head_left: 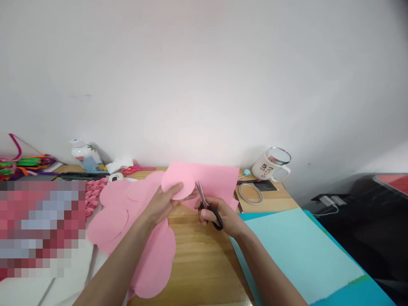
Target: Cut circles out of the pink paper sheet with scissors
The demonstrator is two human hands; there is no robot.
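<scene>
My left hand [164, 203] pinches a round pink paper piece [178, 183] above the wooden table [197, 255]. My right hand [219, 216] grips black-handled scissors [208, 206], fingers through the loops, blades pointing up at the edge of the pink piece. Behind them lies a flat pink paper sheet [216, 178]. Several cut pink paper shapes [127, 212] are spread under and left of my left forearm.
Teal paper sheets [296, 250] lie at the right. A white mug [270, 165], a tape ring [250, 193], pink scissors [137, 170], a bottle [84, 156] and colourful pipe cleaners [28, 163] stand along the wall. A dark surface with cables [331, 202] is at far right.
</scene>
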